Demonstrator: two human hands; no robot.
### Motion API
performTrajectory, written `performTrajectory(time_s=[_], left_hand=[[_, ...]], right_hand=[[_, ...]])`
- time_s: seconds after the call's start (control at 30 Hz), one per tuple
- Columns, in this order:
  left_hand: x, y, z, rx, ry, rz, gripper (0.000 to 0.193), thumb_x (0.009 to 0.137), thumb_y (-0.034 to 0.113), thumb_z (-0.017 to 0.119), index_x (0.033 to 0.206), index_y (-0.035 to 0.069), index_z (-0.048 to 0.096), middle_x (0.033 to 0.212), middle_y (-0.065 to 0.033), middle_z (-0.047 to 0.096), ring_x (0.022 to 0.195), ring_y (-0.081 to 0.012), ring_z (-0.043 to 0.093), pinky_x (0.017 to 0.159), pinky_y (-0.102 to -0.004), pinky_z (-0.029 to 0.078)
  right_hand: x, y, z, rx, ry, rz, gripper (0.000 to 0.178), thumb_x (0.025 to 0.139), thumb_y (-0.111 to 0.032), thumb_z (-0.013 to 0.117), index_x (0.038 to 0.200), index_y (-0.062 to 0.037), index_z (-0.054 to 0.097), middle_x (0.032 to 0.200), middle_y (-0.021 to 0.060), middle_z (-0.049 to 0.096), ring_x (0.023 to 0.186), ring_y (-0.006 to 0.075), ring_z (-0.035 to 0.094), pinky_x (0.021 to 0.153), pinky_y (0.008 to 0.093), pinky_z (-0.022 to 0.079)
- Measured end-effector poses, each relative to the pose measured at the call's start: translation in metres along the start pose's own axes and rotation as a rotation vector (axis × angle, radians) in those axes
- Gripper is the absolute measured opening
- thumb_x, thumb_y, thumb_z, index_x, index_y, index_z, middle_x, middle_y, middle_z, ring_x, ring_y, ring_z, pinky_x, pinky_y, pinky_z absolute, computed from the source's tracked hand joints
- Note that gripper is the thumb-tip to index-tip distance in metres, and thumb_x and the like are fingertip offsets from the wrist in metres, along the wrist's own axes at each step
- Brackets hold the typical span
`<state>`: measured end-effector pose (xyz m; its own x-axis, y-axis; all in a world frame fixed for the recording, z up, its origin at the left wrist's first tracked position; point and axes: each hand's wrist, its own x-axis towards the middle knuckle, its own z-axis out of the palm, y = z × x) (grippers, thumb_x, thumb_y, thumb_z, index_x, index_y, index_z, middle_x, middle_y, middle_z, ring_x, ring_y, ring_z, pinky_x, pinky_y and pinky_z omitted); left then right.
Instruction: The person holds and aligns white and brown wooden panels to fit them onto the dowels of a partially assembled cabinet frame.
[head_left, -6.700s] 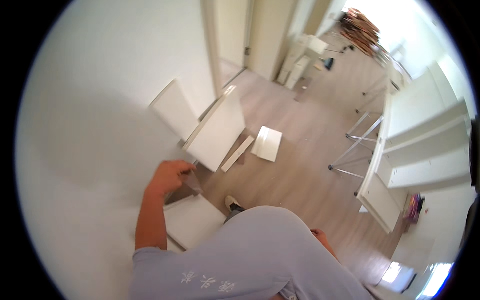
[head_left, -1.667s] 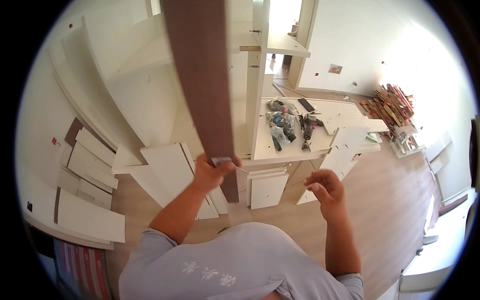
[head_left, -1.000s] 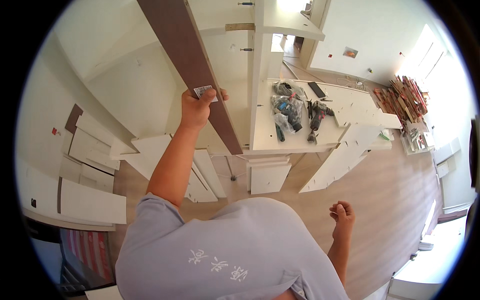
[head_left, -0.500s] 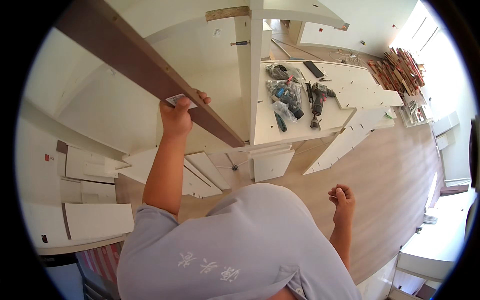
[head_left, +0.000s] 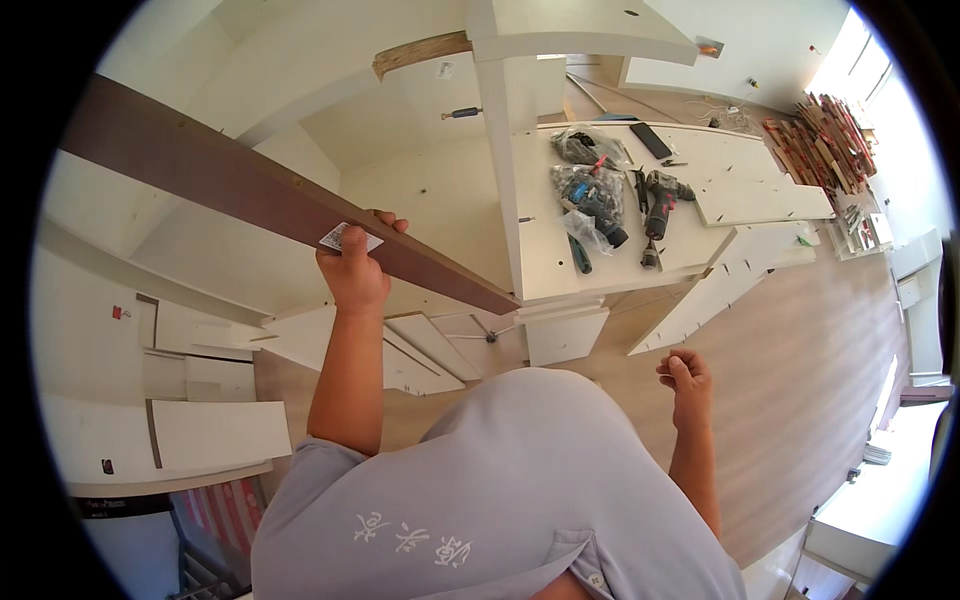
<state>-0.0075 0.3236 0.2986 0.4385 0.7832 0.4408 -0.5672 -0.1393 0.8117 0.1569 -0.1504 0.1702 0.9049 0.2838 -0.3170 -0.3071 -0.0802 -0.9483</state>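
My left hand (head_left: 355,268) grips a long dark brown board (head_left: 230,190) near its lower end, beside a small white sticker. The board runs from the upper left down to the right, ending close to the edge of a white panel (head_left: 540,250). My right hand (head_left: 685,378) hangs free at my side over the wooden floor, fingers curled loosely, holding nothing.
On the white panel lie a cordless drill (head_left: 660,195), plastic bags of hardware (head_left: 585,190) and a dark phone (head_left: 650,140). White furniture panels (head_left: 215,430) lean and lie on the floor at left. Wooden slats (head_left: 825,130) are stacked at far right.
The brown board has swung from upright to a slant pointing upper left, still in my left hand. My right hand let go and dropped to my side.
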Motion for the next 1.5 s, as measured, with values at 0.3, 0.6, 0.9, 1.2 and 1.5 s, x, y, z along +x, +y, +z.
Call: performTrajectory(time_s=[0.3, 0.6, 0.9, 1.2, 1.5], left_hand=[[-0.006, -0.001, 0.018, 0.016, -0.111, 0.019, 0.045, 0.09, 0.035, 0.081, 0.11, -0.002, 0.064, 0.092, -0.0134, 0.072, 0.085, -0.0262, 0.071, 0.077, -0.0476, 0.063], [-0.013, -0.008, 0.043, 0.079, 0.04, 0.06, 0.04, 0.093, 0.029, 0.079, 0.109, -0.004, 0.063, 0.097, -0.0136, 0.071, 0.089, -0.0264, 0.071, 0.082, -0.048, 0.063], [-0.016, -0.019, 0.061, 0.214, 0.041, 0.106, 0.057, 0.09, 0.045, 0.079, 0.114, -0.004, 0.063, 0.097, -0.0163, 0.073, 0.089, -0.0271, 0.071, 0.086, -0.0416, 0.059], [-0.015, -0.022, 0.068, 0.278, -0.017, 0.119, 0.053, 0.094, 0.045, 0.076, 0.115, -0.001, 0.064, 0.102, -0.0091, 0.072, 0.092, -0.0194, 0.069, 0.085, -0.0347, 0.055], [-0.01, -0.015, 0.083, 0.318, -0.018, 0.146, 0.044, 0.094, 0.043, 0.077, 0.107, 0.002, 0.065, 0.094, -0.0014, 0.069, 0.082, -0.0103, 0.062, 0.073, -0.0284, 0.052]], right_hand=[[0.026, -0.002, -0.011, -0.013, -0.031, 0.032, 0.018, 0.1, -0.014, 0.064, 0.114, -0.0029, 0.065, 0.098, 0.0048, 0.071, 0.087, 0.014, 0.068, 0.076, 0.0289, 0.052], [0.031, 0.003, -0.014, -0.003, -0.046, 0.049, 0.015, 0.1, -0.013, 0.064, 0.111, -0.0042, 0.066, 0.095, 0.0034, 0.071, 0.085, 0.013, 0.068, 0.075, 0.0279, 0.052], [0.03, 0.014, -0.017, 0.002, -0.036, 0.058, 0.014, 0.1, -0.014, 0.064, 0.11, -0.0042, 0.066, 0.095, 0.0039, 0.071, 0.084, 0.0134, 0.068, 0.074, 0.0281, 0.052], [0.031, 0.025, -0.011, 0.003, -0.053, 0.095, 0.014, 0.099, -0.013, 0.064, 0.111, -0.0042, 0.065, 0.096, 0.0045, 0.071, 0.084, 0.0139, 0.068, 0.073, 0.0288, 0.053], [0.028, 0.039, -0.012, 0.004, -0.065, 0.099, 0.015, 0.099, -0.016, 0.063, 0.11, -0.0055, 0.065, 0.094, 0.004, 0.071, 0.083, 0.0144, 0.069, 0.072, 0.0286, 0.053]])
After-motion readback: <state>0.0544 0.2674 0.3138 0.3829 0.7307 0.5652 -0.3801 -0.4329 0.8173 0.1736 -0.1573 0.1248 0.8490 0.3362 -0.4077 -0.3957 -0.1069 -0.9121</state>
